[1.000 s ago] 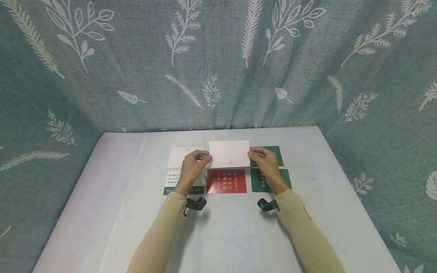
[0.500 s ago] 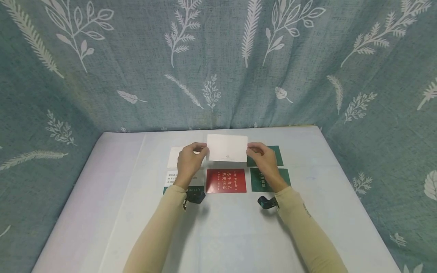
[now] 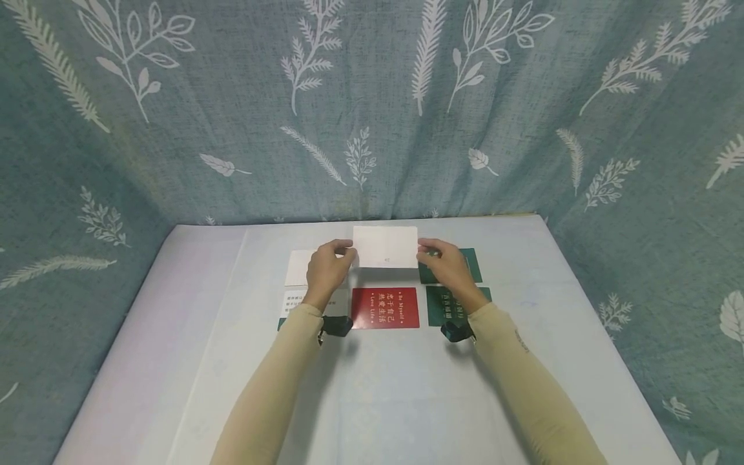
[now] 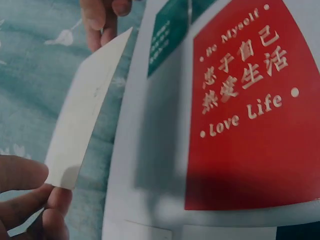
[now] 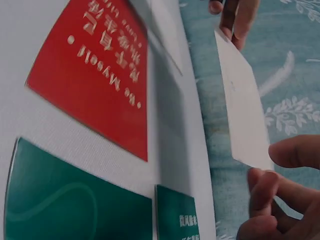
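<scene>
Between my hands, a white card [image 3: 385, 247] with a small mark near its lower edge is held up off the table, tilted, with its pale side toward me. My left hand [image 3: 327, 271] pinches the left edge between thumb and fingers. At the opposite edge, my right hand [image 3: 446, 263] grips it the same way. Both wrist views show the card [image 4: 90, 115] apart from the table, its shadow falling below. Just nearer than it lies a red card [image 3: 385, 308] with gold lettering. What the far side of the held card bears is hidden.
Two green cards, upper [image 3: 473, 263] and lower [image 3: 438, 309], lie at the right, partly under my right arm. At the left lie a white card [image 3: 296, 268] and a white card with text [image 3: 293, 299], partly covered. A patterned curtain [image 3: 372, 110] hangs behind the white table [image 3: 378, 413].
The white card has risen and moved away from me, carried by both hands. A shadow gap now shows between it and the red card, which stays put.
</scene>
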`<action>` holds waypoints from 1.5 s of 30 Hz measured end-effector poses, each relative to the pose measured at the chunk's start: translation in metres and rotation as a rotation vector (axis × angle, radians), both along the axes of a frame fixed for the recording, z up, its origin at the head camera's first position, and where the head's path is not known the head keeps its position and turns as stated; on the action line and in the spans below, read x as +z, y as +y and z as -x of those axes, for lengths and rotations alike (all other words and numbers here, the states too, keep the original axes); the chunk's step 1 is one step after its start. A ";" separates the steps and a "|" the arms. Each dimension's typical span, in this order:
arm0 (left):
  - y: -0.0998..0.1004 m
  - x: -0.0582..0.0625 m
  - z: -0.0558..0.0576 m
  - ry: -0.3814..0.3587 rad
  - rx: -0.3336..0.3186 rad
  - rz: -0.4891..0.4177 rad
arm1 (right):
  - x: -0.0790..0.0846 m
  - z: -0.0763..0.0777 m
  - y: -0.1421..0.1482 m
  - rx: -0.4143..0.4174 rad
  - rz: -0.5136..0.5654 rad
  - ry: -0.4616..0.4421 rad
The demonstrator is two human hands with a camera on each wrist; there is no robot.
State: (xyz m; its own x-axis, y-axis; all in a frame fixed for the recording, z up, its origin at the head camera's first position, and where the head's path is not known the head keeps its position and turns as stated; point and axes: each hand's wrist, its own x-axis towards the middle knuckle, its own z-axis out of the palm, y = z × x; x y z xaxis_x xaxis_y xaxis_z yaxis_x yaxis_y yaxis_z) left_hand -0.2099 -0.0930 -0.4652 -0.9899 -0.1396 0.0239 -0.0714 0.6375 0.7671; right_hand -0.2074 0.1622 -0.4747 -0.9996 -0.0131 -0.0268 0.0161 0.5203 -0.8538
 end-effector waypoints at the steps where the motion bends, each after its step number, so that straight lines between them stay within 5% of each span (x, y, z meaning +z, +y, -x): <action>1: 0.000 -0.003 0.001 -0.012 -0.007 0.005 | -0.001 0.000 0.000 0.009 -0.014 -0.011; 9: 0.002 -0.015 0.007 -0.090 -0.036 0.062 | -0.009 0.006 0.001 0.068 -0.076 -0.085; 15: 0.001 -0.019 0.009 -0.188 -0.125 0.146 | -0.011 0.008 0.000 0.112 -0.135 -0.157; 23: 0.001 -0.020 0.007 -0.257 -0.144 0.174 | -0.016 0.006 -0.005 0.142 -0.244 -0.139; 45: 0.002 -0.022 0.006 -0.268 -0.178 0.177 | -0.016 0.004 0.000 0.139 -0.197 -0.115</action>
